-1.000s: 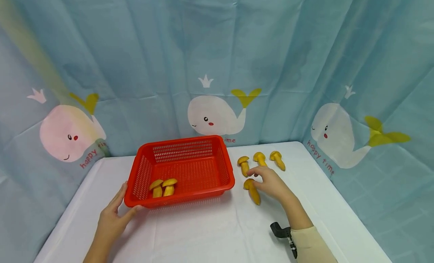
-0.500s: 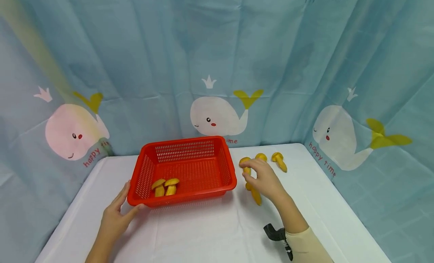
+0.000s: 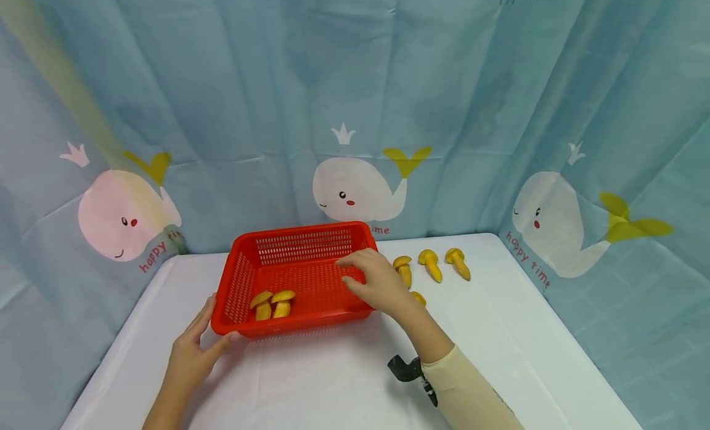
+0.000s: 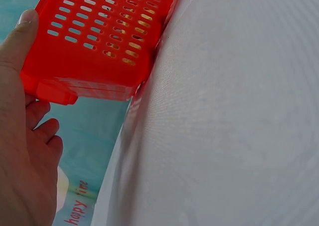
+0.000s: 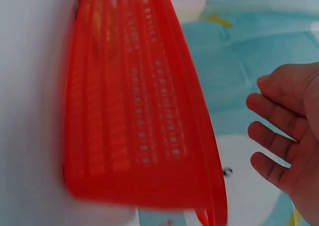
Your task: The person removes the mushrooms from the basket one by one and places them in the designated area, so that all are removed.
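My right hand [image 3: 379, 282] has just swung left, off the four yellow round-capped mushrooms [image 3: 431, 267] on the white-covered worktop [image 3: 310, 381], and now hangs over the right side of the rectangular red plastic mesh basket [image 3: 310, 321], its fingers loosely spread with nothing between them. My left hand [image 3: 188, 356] holds the basket as it did, thumb and fingers around the near left corner. Just beyond my left thumb, inside, the pair of yellow thick-stemmed mushrooms [image 3: 282, 303] has stayed put; the four outside lie right of my right hand, one partly hidden behind my forearm. Nothing came across with that swing, so I judge the count unchanged: two inside, four out.
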### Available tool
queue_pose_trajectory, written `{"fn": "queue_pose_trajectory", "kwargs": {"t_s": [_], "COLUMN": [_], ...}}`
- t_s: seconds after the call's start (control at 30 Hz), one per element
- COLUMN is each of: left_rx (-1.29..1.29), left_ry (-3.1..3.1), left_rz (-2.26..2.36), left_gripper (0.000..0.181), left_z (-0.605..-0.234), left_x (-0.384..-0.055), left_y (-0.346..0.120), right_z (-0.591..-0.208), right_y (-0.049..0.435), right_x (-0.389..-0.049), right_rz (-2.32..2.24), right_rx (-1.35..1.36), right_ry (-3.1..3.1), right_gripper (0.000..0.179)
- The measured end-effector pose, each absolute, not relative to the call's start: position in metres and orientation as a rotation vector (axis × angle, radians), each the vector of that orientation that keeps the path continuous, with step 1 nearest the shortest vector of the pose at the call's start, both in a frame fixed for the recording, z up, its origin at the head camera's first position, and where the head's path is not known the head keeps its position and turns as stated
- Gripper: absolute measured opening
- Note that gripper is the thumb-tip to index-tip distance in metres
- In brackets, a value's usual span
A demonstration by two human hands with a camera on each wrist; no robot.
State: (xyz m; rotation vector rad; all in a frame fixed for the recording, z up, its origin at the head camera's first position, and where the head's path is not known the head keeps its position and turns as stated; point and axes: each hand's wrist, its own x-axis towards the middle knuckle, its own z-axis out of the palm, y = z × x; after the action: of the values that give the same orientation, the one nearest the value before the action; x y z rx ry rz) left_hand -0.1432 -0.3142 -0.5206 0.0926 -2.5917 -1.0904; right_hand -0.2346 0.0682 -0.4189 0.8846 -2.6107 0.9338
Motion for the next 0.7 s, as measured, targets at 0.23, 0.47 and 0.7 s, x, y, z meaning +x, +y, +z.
{"fn": "queue_pose_trajectory", "kwargs": {"t_s": [0.23,0.47,0.7], "left_rx": [0.099,0.09,0.087], "left_ry": [-2.606,-2.614,-2.593], "left_rz": [-1.117,-1.088,-1.084], "left_gripper": [0.094,0.093,0.092], "left_z": [-0.519,-0.516,-0.519], "left_x": [-0.144,-0.144,-0.143], "left_y": [-0.313,-0.314,-0.313], "right_z": [-0.42,-0.423,-0.43], "right_y": [0.029,-0.01,-0.039], "right_x": [-0.242,-0.245,-0.244], "right_rz": [1.033,1.058,0.954], "right_rx": [0.938,0.959,1.017], "right_ry": [-2.672,-2.698,-2.745], "right_gripper": [0.032,0.032,0.031]}}
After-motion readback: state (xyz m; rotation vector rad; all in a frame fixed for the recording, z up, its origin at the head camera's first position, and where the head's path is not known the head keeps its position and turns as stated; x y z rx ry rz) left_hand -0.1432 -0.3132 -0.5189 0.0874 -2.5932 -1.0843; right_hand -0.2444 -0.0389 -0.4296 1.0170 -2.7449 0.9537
